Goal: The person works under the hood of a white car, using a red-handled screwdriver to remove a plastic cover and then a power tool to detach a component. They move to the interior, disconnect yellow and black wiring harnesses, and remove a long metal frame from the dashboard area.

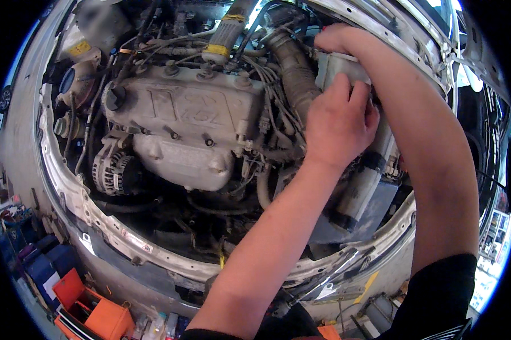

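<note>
My left hand (pixel 337 127) is closed, its fingers curled against the near side of a grey plastic box-shaped housing (pixel 346 63) at the right of the engine bay. Reaching around from the right, my right hand (pixel 334 39) bends over the far side of that same housing. Its fingertips are hidden, so what they touch does not show. Just left of both hands runs a dusty ribbed intake hose (pixel 292 68). Below my left hand lies a grey tube-shaped part (pixel 362 195) with dark bands.
A dusty engine cover (pixel 181 105) fills the middle, with an alternator (pixel 115 170) at its lower left. On the car's front edge rests a long metal ratchet-like tool (pixel 326 280). An open orange toolbox (pixel 105 317) stands on the floor at lower left.
</note>
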`<state>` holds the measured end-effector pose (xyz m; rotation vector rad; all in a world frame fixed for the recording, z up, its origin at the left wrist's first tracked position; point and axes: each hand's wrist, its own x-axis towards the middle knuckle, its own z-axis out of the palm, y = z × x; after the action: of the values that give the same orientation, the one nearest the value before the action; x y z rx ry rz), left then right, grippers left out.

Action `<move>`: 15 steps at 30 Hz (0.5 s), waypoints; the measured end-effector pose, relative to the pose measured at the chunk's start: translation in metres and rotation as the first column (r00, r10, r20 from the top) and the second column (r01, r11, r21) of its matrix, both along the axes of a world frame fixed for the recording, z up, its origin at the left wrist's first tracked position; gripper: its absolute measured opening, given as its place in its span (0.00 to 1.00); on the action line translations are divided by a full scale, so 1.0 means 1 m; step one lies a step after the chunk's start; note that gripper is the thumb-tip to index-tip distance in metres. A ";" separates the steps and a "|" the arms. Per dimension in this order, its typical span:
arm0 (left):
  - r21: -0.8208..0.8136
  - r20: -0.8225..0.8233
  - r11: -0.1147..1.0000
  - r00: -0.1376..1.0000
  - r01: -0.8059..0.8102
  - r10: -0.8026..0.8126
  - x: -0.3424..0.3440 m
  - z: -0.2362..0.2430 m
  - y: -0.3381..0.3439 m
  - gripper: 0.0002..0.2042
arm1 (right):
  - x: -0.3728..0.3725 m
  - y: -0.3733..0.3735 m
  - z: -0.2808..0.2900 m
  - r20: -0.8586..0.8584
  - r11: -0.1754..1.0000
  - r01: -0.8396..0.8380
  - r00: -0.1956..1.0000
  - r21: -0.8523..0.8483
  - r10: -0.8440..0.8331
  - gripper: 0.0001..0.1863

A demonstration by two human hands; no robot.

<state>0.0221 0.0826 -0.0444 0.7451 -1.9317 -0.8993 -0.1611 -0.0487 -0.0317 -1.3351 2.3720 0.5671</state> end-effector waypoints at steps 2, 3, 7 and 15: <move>0.002 0.005 1.000 1.000 -0.008 0.008 0.003 -0.001 -0.003 0.13 | 0.007 -0.001 0.006 0.029 1.000 0.016 0.999 -0.015 -0.015 0.27; 0.004 -0.001 1.000 1.000 0.002 -0.002 0.001 0.000 -0.001 0.13 | 0.002 0.004 0.008 0.037 0.999 0.038 0.999 -0.021 -0.038 0.27; -0.005 -0.033 1.000 0.999 0.000 0.000 -0.001 0.001 0.000 0.13 | -0.006 0.001 -0.003 -0.022 1.000 -0.029 0.999 -0.010 0.029 0.25; 0.002 -0.029 1.000 1.000 0.004 -0.004 0.000 0.001 0.000 0.13 | -0.007 -0.004 -0.003 0.001 0.994 -0.106 0.994 0.019 0.106 0.21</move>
<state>0.0222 0.0825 -0.0432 0.7260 -1.9081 -0.9092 -0.1686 -0.0526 -0.0349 -1.4589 2.3002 0.6176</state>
